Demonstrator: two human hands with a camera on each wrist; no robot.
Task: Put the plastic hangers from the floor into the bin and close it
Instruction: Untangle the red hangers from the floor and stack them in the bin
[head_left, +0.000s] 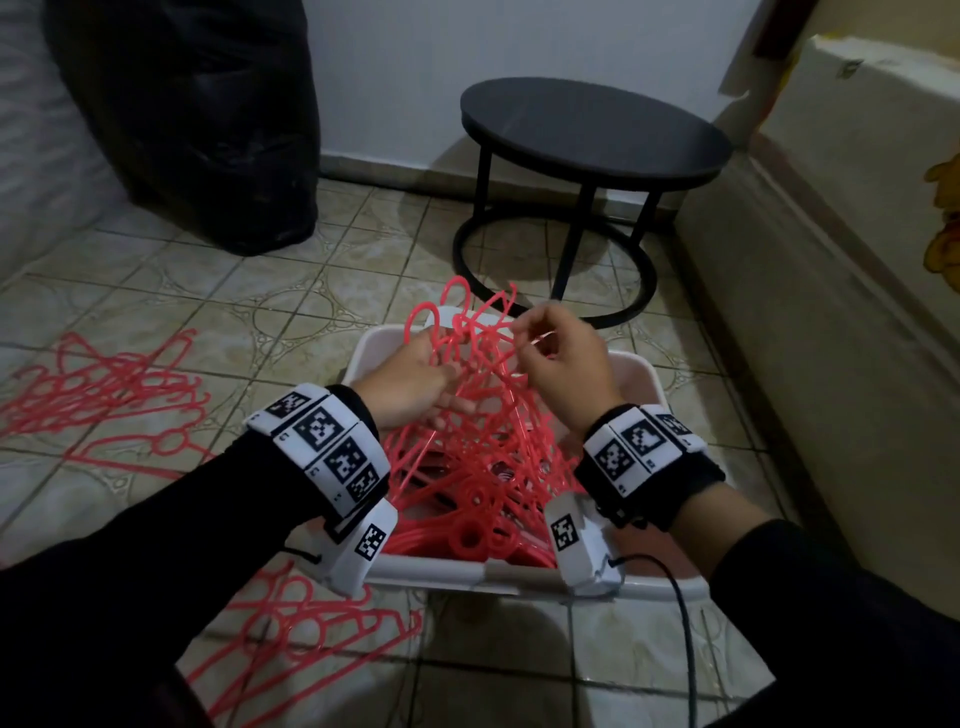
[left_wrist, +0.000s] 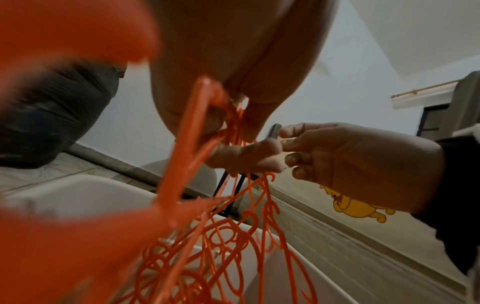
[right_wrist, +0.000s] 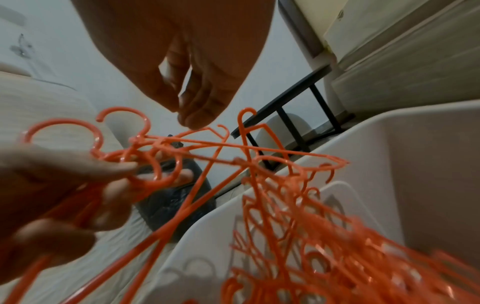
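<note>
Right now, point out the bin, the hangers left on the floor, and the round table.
bin (head_left: 655, 387): head view, right rim.
hangers on the floor (head_left: 111, 397): head view, middle of left pile.
round table (head_left: 592, 127): head view, top.

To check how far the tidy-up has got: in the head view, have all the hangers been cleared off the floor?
No: loose hangers on the floor lie left of the white bin.

You have coral-red hangers (head_left: 470, 457) in a white bin (head_left: 641, 387), beige patterned floor tiles (head_left: 218, 291), a black round table (head_left: 592, 130), and black-and-white square-coded wristbands (head_left: 332, 447).
</note>
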